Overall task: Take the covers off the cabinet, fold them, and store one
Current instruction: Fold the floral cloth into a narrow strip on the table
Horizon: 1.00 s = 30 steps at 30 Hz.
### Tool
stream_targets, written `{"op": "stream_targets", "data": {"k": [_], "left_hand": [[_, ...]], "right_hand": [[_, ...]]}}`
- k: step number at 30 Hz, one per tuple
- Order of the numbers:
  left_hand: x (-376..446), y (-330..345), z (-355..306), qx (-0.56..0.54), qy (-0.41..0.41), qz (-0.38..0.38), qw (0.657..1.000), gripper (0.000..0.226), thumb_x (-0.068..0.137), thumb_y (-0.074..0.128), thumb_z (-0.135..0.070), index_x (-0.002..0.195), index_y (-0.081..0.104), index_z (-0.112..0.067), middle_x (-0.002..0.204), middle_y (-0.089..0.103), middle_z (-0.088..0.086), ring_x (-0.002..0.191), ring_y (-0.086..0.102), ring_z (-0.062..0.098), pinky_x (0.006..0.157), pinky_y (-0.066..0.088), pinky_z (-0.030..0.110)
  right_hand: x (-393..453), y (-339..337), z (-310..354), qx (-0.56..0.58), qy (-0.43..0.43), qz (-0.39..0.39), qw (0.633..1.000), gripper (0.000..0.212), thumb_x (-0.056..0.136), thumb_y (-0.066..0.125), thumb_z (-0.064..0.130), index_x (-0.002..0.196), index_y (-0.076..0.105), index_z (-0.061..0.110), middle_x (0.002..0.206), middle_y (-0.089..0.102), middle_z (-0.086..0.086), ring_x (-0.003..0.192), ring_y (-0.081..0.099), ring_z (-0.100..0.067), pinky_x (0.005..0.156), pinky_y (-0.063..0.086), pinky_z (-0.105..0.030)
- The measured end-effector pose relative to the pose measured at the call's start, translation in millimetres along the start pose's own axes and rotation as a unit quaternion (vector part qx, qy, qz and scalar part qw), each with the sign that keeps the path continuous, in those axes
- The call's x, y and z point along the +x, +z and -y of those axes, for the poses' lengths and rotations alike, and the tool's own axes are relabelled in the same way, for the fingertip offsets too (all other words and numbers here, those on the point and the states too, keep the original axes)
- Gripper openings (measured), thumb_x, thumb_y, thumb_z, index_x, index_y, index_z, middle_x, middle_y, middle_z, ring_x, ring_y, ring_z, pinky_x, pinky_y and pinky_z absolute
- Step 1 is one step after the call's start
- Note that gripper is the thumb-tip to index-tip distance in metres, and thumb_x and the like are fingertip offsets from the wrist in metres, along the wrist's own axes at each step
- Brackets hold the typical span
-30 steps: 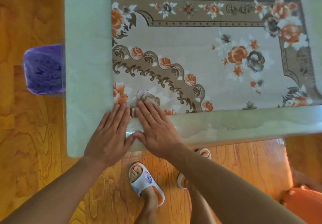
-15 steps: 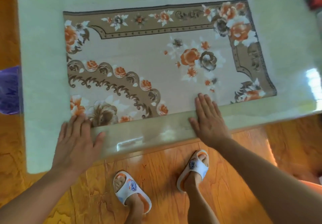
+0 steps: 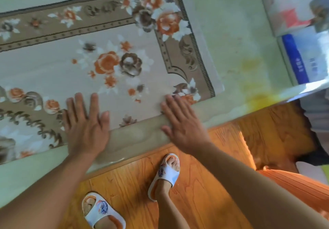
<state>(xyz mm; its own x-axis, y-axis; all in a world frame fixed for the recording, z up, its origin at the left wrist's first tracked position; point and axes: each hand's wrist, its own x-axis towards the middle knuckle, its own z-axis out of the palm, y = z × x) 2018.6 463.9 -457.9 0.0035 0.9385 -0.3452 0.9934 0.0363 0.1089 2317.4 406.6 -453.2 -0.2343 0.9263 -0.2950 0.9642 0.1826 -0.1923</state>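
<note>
From the head camera, the flowered cover (image 3: 110, 57) lies flat on the pale green cabinet top (image 3: 236, 38), its long axis running left to right along the cabinet's near edge. Both hands press its near folded edge, fingers straight, gripping nothing — the left hand (image 3: 85, 121) on the cloth, the right hand (image 3: 181, 121) nearer the cover's right end, where boxes (image 3: 302, 32) sit beyond.

Left hand (image 3: 85, 127): flat, palm down, fingers straight and slightly spread, thumb out to the right; bare forearm runs in from the lower left. Right hand (image 3: 181, 123): flat, palm down, fingers straight and close together, thumb splayed left; bare forearm enters from the lower right.
</note>
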Motion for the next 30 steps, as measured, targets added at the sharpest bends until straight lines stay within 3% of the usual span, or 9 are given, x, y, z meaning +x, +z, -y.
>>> {"op": "stream_targets", "data": {"k": [4,6,10,14,17,19,21,27,30], "left_hand": [[-2,-4,-10,-0.013,-0.008,0.017,1.000,0.072,0.099,-0.001,-0.068,0.162,-0.004,-0.034,0.170,-0.012,0.009,0.156,-0.013,0.030,0.126,-0.004,0.052],[0,-6,-11,-0.005,-0.010,0.037,0.999,0.076,0.095,-0.001,-0.073,0.161,-0.011,-0.036,0.169,-0.018,0.007,0.155,-0.019,0.028,0.125,-0.007,0.051],[4,-13,-10,0.004,-0.001,0.106,0.994,0.088,0.084,0.001,-0.087,0.153,-0.028,-0.042,0.161,-0.038,0.002,0.147,-0.039,0.022,0.123,-0.014,0.051],[6,-17,-10,0.019,0.003,0.127,0.992,0.104,0.075,0.006,-0.096,0.152,-0.032,-0.038,0.157,-0.046,0.002,0.143,-0.045,0.022,0.122,-0.016,0.052],[7,-18,-15,0.024,-0.005,0.125,0.992,0.108,0.074,0.009,-0.098,0.153,-0.031,-0.037,0.158,-0.044,0.004,0.144,-0.044,0.024,0.123,-0.012,0.054],[6,-18,-16,0.020,-0.005,0.117,0.993,0.109,0.074,0.009,-0.099,0.154,-0.030,-0.036,0.160,-0.041,0.004,0.145,-0.043,0.024,0.123,-0.011,0.054],[6,-18,-16,0.022,-0.001,0.102,0.994,0.109,0.074,0.008,-0.098,0.155,-0.028,-0.035,0.161,-0.039,0.006,0.146,-0.041,0.025,0.124,-0.010,0.054],[7,-16,-13,0.032,0.005,0.094,0.995,0.107,0.075,0.004,-0.097,0.154,-0.031,-0.033,0.160,-0.040,0.008,0.146,-0.040,0.028,0.124,-0.010,0.056],[4,-16,-13,0.027,0.007,0.095,0.995,0.107,0.075,0.003,-0.097,0.154,-0.030,-0.033,0.160,-0.039,0.008,0.147,-0.039,0.028,0.124,-0.009,0.056]], "right_hand": [[-40,-23,-105,-0.015,0.127,0.036,0.991,0.071,0.105,0.017,0.060,0.161,-0.006,0.021,0.167,-0.014,0.000,0.153,-0.019,-0.016,0.126,0.001,-0.042],[-45,-29,-127,-0.023,0.141,0.046,0.989,0.072,0.105,0.016,0.060,0.161,-0.006,0.019,0.168,-0.011,0.000,0.153,-0.017,-0.014,0.126,0.002,-0.043],[-45,-29,-116,0.009,0.164,0.037,0.986,0.073,0.105,0.013,0.060,0.160,-0.009,0.018,0.168,-0.014,-0.001,0.152,-0.021,-0.015,0.126,-0.004,-0.044],[-15,-46,-65,0.094,0.319,-0.027,0.943,0.071,0.105,0.015,0.053,0.160,0.004,0.010,0.168,-0.008,-0.011,0.153,-0.019,-0.024,0.125,-0.004,-0.048],[40,-64,-4,0.118,0.184,-0.080,0.973,0.066,0.107,0.019,0.048,0.160,0.000,0.013,0.167,-0.014,-0.010,0.152,-0.024,-0.024,0.125,-0.009,-0.045],[78,-66,30,0.094,0.065,-0.053,0.992,0.066,0.106,0.011,0.050,0.160,-0.004,0.014,0.166,-0.017,-0.010,0.151,-0.026,-0.025,0.125,-0.009,-0.046],[109,-59,31,0.049,0.017,-0.025,0.998,0.066,0.105,0.006,0.052,0.160,-0.007,0.016,0.166,-0.019,-0.010,0.151,-0.025,-0.028,0.125,-0.004,-0.050],[113,-55,-98,0.000,0.130,-0.030,0.991,0.068,0.102,0.004,0.062,0.160,-0.007,0.029,0.167,-0.016,0.001,0.153,-0.020,-0.019,0.126,0.000,-0.047],[104,-61,-126,-0.015,0.139,-0.003,0.990,0.069,0.102,0.003,0.063,0.160,-0.009,0.028,0.166,-0.021,0.002,0.151,-0.025,-0.017,0.126,-0.004,-0.046]]}}
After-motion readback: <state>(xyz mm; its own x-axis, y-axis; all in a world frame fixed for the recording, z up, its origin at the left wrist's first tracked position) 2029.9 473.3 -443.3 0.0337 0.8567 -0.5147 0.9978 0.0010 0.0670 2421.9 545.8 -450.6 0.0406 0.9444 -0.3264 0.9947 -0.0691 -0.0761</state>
